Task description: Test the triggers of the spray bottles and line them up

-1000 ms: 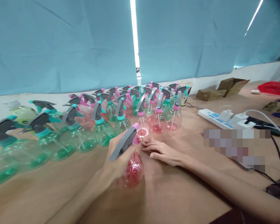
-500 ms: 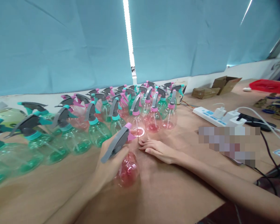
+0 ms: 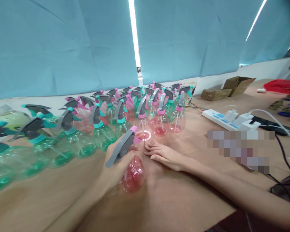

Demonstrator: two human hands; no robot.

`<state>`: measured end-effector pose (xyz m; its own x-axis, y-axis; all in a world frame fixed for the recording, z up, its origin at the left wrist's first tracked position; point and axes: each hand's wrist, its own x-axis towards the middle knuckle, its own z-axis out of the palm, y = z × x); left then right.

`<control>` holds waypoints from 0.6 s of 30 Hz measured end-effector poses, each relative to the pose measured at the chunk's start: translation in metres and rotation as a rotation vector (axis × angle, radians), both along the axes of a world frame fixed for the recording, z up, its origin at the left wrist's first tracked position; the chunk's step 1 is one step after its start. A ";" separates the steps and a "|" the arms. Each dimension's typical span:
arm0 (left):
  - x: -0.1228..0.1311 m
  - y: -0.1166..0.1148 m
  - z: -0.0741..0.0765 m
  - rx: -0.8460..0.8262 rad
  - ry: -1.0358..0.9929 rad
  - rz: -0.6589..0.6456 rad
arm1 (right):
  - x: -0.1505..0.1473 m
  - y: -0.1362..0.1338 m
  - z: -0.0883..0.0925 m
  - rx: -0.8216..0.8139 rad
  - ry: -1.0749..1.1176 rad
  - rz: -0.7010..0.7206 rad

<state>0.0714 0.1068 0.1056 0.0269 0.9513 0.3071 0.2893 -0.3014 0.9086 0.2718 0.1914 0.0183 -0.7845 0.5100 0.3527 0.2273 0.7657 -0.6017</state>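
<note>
My left hand [image 3: 119,161] is wrapped round the neck of a pink spray bottle [image 3: 134,175] with a grey and pink trigger head. The bottle tilts a little, and the hand hides its collar. Palm down on the table, my right hand [image 3: 165,155] rests just right of that bottle with its fingers stretched out and nothing in them. Close beyond both hands stand more spray bottles, among them a pink one [image 3: 143,124] and a green one [image 3: 103,137].
Rows of green and pink spray bottles fill the table's left and back. At right are a white power strip [image 3: 216,118] with plugs and cables, a blurred-out item [image 3: 240,151], an open cardboard box [image 3: 239,86] and a red item [image 3: 281,86]. A blue curtain [image 3: 87,48] hangs behind.
The view has shifted slightly, so objects at the right appear farther right. Both hands keep nearly the same pose, the left still round the spray bottle.
</note>
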 end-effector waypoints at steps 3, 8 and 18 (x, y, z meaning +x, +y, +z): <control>0.000 0.000 0.000 0.003 0.027 0.033 | 0.001 -0.001 0.000 -0.005 0.004 0.009; 0.001 0.000 0.002 -0.007 0.030 0.020 | 0.001 -0.003 0.001 0.036 -0.033 0.001; -0.001 -0.001 0.000 -0.036 0.033 0.086 | 0.000 -0.005 0.001 0.093 -0.094 -0.011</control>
<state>0.0709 0.1059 0.1060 -0.0455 0.9610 0.2728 0.3423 -0.2415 0.9080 0.2720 0.1868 0.0194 -0.8109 0.4875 0.3236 0.2882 0.8141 -0.5041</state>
